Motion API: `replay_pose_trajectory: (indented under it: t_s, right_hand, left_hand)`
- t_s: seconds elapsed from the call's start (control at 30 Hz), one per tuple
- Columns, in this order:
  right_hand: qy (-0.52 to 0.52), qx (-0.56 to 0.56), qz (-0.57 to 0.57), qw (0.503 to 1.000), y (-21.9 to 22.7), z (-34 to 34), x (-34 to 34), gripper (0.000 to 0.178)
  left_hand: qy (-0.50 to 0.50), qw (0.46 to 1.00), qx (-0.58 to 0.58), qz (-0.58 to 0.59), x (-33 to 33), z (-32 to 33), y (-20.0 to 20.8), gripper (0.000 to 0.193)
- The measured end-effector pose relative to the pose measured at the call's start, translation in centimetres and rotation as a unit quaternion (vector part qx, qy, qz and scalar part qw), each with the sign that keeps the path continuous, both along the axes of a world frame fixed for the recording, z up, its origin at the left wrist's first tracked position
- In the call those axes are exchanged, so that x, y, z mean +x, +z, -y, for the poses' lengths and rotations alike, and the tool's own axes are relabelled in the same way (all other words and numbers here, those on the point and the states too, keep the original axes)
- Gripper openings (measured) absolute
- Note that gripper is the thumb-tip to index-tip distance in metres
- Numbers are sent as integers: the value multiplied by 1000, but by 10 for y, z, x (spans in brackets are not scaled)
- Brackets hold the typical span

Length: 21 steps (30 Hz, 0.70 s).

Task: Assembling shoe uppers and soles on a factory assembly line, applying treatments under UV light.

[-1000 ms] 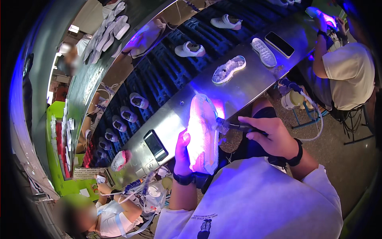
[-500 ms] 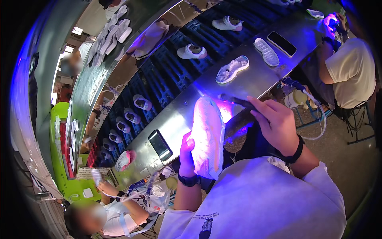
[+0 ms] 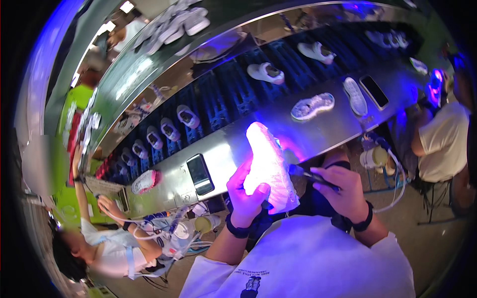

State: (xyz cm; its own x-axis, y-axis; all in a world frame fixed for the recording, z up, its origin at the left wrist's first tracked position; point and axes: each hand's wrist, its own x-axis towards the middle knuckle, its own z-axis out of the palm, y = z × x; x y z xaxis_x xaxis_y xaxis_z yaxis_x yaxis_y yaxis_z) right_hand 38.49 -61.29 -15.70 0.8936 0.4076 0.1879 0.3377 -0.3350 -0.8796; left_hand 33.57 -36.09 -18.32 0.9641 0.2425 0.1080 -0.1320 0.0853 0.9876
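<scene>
My left hand point(image 3: 247, 196) grips a white shoe point(image 3: 271, 171) in front of my chest, thumb across its near side. Bright white and violet light washes out the shoe's surface, so its detail is hard to read. Closed around a dark brush point(image 3: 314, 177), my right hand point(image 3: 343, 191) is just right of the shoe. The brush head points left at the shoe's right edge; whether it touches, I cannot tell. On the metal bench beyond lie a pale shoe sole point(image 3: 312, 107) and a second white sole point(image 3: 355, 97).
Two phones point(image 3: 200, 174) point(image 3: 374, 92) and a pink-edged shoe piece point(image 3: 146, 182) lie on the bench point(image 3: 169, 191). Behind it, a dark slatted conveyor point(image 3: 218, 107) carries several white shoes point(image 3: 266, 73). Co-workers sit left point(image 3: 119, 248) and right point(image 3: 442, 139). A pot with a hose point(image 3: 373, 158) stands below the bench at right.
The shoe has turned and tilted in my left hand. My right hand has lowered, bringing the brush from beyond the shoe to its right edge. My view has shifted, and the left co-worker's arm now reaches up.
</scene>
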Motion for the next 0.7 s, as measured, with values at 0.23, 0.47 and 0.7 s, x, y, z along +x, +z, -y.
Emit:
replay_pose_trajectory:
  t_s: [0.23, 0.47, 0.7]
  right_hand:
    - [24, -53, -66, 996, -24, 12, 11, 43]
    - [-63, -15, -237, 969, -55, 17, 37, 36]
    - [-82, -23, -271, 959, -79, 17, 56, 38]
  left_hand:
    - [65, 990, -106, -60, 18, -19, -21, 55]
    - [79, 955, -235, -164, 35, -63, -33, 38]
    - [52, 977, 22, -207, 126, -169, -103, 49]
